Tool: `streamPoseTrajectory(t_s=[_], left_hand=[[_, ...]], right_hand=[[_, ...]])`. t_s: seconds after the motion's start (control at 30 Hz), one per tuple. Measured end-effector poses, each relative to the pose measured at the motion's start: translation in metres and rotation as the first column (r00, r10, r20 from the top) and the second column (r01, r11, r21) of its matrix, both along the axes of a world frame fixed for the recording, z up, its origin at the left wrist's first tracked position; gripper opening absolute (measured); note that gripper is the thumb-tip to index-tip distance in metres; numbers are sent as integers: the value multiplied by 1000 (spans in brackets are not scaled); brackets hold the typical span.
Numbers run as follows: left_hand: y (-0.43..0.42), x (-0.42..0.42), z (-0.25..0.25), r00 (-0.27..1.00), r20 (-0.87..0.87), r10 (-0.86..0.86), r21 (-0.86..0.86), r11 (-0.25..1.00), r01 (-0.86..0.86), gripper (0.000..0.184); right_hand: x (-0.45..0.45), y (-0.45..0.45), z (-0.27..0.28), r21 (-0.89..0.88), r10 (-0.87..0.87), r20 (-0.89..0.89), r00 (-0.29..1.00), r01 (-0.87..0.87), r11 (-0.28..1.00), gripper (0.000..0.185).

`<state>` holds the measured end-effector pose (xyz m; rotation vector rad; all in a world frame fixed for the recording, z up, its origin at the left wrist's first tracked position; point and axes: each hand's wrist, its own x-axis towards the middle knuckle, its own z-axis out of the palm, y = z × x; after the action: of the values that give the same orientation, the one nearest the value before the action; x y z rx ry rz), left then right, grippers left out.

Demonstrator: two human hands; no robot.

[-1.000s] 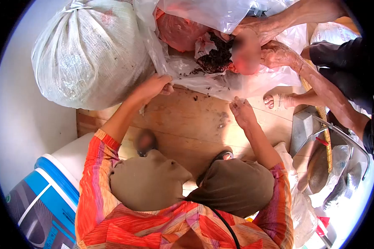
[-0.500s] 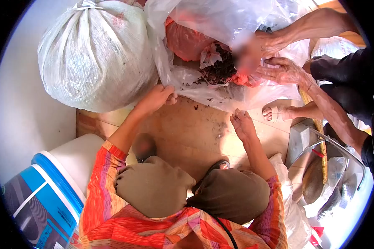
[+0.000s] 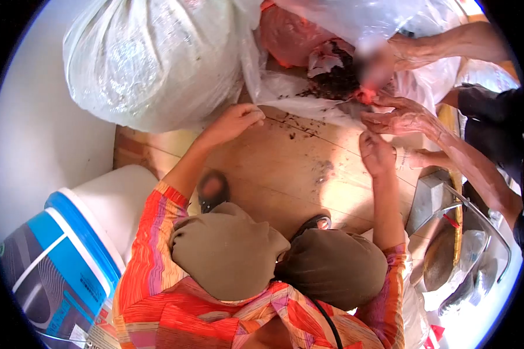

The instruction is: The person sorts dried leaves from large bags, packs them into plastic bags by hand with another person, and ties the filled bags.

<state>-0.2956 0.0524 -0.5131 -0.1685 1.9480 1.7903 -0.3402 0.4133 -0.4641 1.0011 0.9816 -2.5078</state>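
Note:
My left hand (image 3: 240,121) is closed with its fingers together, close to the near edge of a clear plastic bag (image 3: 285,96). Whether any plastic is pinched in it is hard to see. My right hand (image 3: 376,153) is also closed, fingertips up by the bag's front edge and just below another person's hand; what it holds, if anything, is hidden. On the plastic lies a heap of dark, dry shreds (image 3: 337,78) beside a reddish plastic bag (image 3: 294,35). Another person's two hands (image 3: 410,52) are at the heap's right side.
A large, stuffed whitish sack (image 3: 157,64) stands at upper left. A blue-rimmed bucket (image 3: 58,244) is at lower left. Dark crumbs (image 3: 294,128) lie on the tan floor (image 3: 262,168). A metal frame (image 3: 483,215) and the other person's foot (image 3: 413,158) are on the right.
My right hand has moved up and right, nearer the other person's hand. My left hand has shifted slightly right and up. The bag's front edge has drawn back, showing more crumbs on the floor.

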Motion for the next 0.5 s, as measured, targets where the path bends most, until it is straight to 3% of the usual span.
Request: streamPoseTrajectory(t_s=[0.03,0.07,0.1,0.13,0.17,0.27,0.37,0.43,0.5], left_hand=[[-3,0,-16,990,-72,-122,-244,965,102,29],[-5,2,-30,991,-70,-113,-247,965,93,29],[-4,3,-43,974,-146,-172,-369,923,108,28],[-1,4,-47,948,-208,-241,-484,868,115,27],[3,3,-49,951,-202,-235,-478,871,114,27],[28,-13,-44,967,-75,-245,-510,842,174,23],[43,-31,-60,949,-179,-259,-526,840,130,22],[52,-39,-87,837,-449,-312,-470,880,76,27],[65,-49,-94,833,-496,-246,-439,899,4,27]], right_hand=[[-5,-3,6,30,23,-2,1000,-23,999,9],[-11,1,9,64,46,-6,999,-45,997,10],[-19,6,13,65,57,-4,998,-56,996,10],[-26,15,16,-104,76,-103,992,-86,991,10],[-31,21,20,-266,74,-198,977,-126,956,10],[-47,28,33,-230,60,-62,996,-73,970,7],[-49,25,40,-252,65,-78,995,-83,964,4],[-45,23,43,-241,51,-112,992,-77,968,4],[-41,22,45,-225,33,-74,997,-49,973,4]])
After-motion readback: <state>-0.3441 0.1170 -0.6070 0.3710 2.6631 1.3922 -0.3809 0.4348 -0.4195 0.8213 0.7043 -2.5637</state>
